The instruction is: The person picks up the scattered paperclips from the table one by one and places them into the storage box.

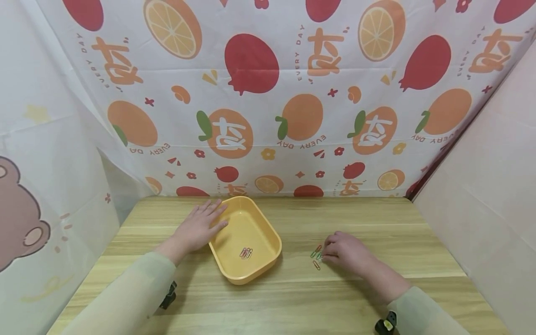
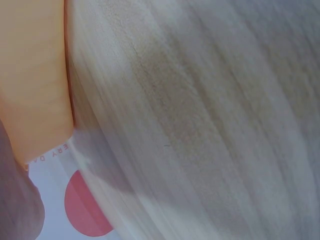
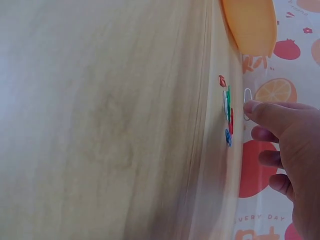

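A yellow tray [image 1: 251,228] stands on the table, with several paper clips [image 1: 246,253] lying together inside its near end. My left hand [image 1: 197,229] rests on the tray's left rim with the fingers stretched out; in the left wrist view only part of that hand [image 2: 20,205] shows beside the tray wall [image 2: 35,75]. My right hand [image 1: 347,253] is to the right of the tray. Between thumb and forefinger it pinches a white paper clip [image 3: 247,94], held above the table. Below it lies a small group of loose clips, among them a green clip [image 3: 229,105], a red clip [image 3: 231,120] and a blue clip [image 3: 228,137].
The wooden table [image 1: 301,302] ends at a fruit-printed cloth [image 1: 268,121] hanging behind it. Pale cloth walls stand at the left [image 1: 63,186] and right [image 1: 481,186]. A dark strap device [image 1: 386,324] sits at each wrist.
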`<state>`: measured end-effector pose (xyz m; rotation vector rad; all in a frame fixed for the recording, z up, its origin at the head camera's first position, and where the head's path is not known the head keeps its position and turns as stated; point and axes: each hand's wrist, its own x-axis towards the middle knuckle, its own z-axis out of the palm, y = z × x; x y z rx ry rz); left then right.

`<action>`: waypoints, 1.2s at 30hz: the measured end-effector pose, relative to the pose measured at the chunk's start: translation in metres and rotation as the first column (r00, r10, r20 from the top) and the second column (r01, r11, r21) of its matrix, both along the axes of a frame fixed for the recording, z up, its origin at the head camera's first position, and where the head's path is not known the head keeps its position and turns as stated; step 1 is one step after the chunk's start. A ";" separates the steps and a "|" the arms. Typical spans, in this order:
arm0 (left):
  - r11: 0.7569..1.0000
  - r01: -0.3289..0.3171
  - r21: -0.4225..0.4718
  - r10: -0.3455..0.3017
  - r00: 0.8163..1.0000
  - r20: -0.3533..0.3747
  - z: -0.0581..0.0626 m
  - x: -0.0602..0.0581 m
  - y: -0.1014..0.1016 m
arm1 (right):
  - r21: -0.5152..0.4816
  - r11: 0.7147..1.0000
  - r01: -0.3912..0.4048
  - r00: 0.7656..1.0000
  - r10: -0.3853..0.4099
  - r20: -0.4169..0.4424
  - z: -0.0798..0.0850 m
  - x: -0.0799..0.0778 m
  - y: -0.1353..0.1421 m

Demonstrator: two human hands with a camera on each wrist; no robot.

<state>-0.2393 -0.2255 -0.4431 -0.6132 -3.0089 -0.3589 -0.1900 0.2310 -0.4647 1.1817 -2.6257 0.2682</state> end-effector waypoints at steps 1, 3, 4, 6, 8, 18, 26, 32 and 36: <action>1.000 0.000 -0.001 0.000 1.000 0.002 0.000 0.000 0.000 | 0.003 1.000 0.003 1.000 -0.003 0.003 0.000 0.000 -0.001; 1.000 0.000 -0.001 0.000 1.000 0.004 0.000 0.000 0.000 | 0.010 1.000 0.011 1.000 -0.011 0.007 0.001 -0.001 -0.002; 1.000 0.000 -0.002 0.000 1.000 0.002 -0.001 -0.001 0.000 | 0.012 1.000 0.009 1.000 -0.009 0.008 0.002 -0.002 -0.003; 1.000 -0.001 -0.001 0.001 1.000 0.000 -0.001 -0.001 -0.001 | 0.013 1.000 0.001 1.000 -0.001 0.004 0.004 -0.002 -0.004; 1.000 -0.001 -0.002 0.001 1.000 -0.005 -0.001 -0.001 0.000 | 0.006 1.000 -0.008 1.000 0.008 -0.008 0.006 -0.004 -0.006; 1.000 -0.004 -0.013 0.004 1.000 -0.011 0.000 -0.001 0.001 | -0.013 1.000 0.003 0.999 -0.004 -0.046 0.018 -0.012 -0.018; 1.000 0.002 -0.010 -0.003 1.000 -0.008 0.001 -0.001 0.001 | -0.004 1.000 -0.018 0.999 0.018 -0.051 0.033 -0.019 -0.035; 1.000 -0.002 -0.010 0.002 1.000 0.004 0.001 -0.001 0.001 | -0.021 0.999 -0.047 0.999 0.047 -0.028 0.044 -0.024 -0.057; 1.000 0.000 0.000 0.000 1.000 -0.001 0.001 0.000 0.002 | -0.023 0.998 -0.055 0.998 0.054 -0.029 0.049 -0.030 -0.073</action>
